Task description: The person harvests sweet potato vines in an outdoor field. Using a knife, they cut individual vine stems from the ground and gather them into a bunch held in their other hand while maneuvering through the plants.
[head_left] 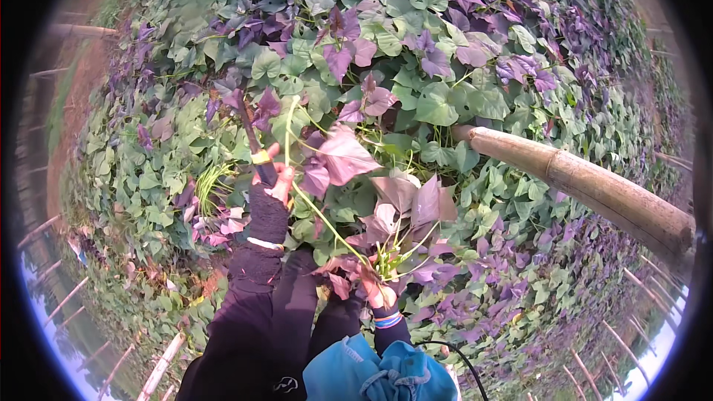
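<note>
My left hand, at the end of a dark knitted sleeve, is closed round a long dark knife-like tool with a yellow band. Its narrow end points up and away over the leaves. A pale green vine stem passes by the fingers of this hand and slants down to my right hand. Nearer my body, my right hand grips a bunch of leafy vine cuttings with purplish-pink leaves and green stems. The leaves partly cover its fingers.
Dense green and purple vines spread all around. A thick bamboo pole juts in from the right. Left of my left hand, a bundle of green stems lies on the foliage. Thin poles stand along the edges.
</note>
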A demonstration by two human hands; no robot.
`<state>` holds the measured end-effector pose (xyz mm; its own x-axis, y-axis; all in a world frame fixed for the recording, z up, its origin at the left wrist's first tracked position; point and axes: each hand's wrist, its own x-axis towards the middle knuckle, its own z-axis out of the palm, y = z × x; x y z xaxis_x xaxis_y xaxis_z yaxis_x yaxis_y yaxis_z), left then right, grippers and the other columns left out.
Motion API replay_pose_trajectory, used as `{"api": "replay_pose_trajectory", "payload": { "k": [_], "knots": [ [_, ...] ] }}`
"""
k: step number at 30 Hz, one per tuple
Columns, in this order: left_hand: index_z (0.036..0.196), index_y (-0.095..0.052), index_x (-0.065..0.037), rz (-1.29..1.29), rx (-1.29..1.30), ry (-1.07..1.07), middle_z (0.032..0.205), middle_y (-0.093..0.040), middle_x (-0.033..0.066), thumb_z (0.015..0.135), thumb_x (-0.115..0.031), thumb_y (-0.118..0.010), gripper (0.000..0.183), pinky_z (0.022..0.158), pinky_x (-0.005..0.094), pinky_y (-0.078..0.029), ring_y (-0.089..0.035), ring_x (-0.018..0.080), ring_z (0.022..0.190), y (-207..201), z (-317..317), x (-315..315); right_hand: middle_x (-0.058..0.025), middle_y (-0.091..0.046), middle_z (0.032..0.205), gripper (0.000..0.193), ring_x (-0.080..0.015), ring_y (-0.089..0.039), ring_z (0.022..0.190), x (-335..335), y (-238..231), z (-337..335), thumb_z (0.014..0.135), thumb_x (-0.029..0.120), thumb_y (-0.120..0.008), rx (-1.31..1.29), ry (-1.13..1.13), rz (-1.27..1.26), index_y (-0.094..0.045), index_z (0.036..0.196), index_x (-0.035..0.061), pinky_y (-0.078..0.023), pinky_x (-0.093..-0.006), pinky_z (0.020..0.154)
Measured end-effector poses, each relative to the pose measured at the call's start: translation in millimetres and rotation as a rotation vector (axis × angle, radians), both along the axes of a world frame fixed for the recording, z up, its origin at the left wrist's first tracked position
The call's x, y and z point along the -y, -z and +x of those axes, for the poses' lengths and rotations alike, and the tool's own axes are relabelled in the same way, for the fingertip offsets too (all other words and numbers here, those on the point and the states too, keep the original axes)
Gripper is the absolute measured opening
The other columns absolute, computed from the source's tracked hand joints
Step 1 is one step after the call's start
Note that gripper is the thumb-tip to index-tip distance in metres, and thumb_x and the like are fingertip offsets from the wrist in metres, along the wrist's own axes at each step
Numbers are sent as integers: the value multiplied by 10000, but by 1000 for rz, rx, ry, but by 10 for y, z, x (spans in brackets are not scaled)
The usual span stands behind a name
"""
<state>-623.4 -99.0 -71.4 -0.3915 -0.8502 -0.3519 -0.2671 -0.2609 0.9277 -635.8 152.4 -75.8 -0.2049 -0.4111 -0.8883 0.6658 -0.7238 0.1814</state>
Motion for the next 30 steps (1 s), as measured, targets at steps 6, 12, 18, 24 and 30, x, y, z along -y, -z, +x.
{"api": "replay_pose_trajectory", "payload": {
  "k": [6,12,18,24,30],
  "knots": [
    [1045,-503,-60,-612,246,338,744,-517,60,710,14,-536,344,572,262,-402,-480,149,621,-555,-305,280,-57,-516,798,237,-135,-511,694,-120,-112,-330,767,31,-516,-486,-529,564,-451,994,33,-444,-272,629],
    [1045,-519,-75,-92,-112,1006,801,-512,102,655,-154,-601,406,665,321,-420,-522,255,775,-396,-101,-741,-179,-498,1033,429,-309,-489,971,416,-350,-640,739,81,-535,-444,-485,148,-370,1127,4,-393,-425,847],
    [844,-539,-3,-424,115,654,1021,-432,129,635,-39,-623,228,727,319,-436,-523,225,847,80,-628,-61,-118,-503,813,191,-259,-528,792,159,-141,-692,724,22,-497,-533,-433,156,-436,906,20,-432,-441,772],
    [955,-596,-206,-1076,449,515,1188,-376,113,588,-141,-615,373,872,372,-353,-421,297,1017,991,-1924,1482,-82,-501,746,210,-181,-524,713,-14,-26,-732,771,23,-502,-699,-716,408,-450,971,-15,-457,-339,724],
    [951,-546,-75,-546,-120,365,933,-536,93,621,20,-549,343,696,268,-440,-556,212,774,906,-1904,1132,-88,-484,751,230,-196,-510,691,20,118,-1013,768,5,-467,-625,-828,515,-431,994,-19,-476,-353,643]
  ]
}}
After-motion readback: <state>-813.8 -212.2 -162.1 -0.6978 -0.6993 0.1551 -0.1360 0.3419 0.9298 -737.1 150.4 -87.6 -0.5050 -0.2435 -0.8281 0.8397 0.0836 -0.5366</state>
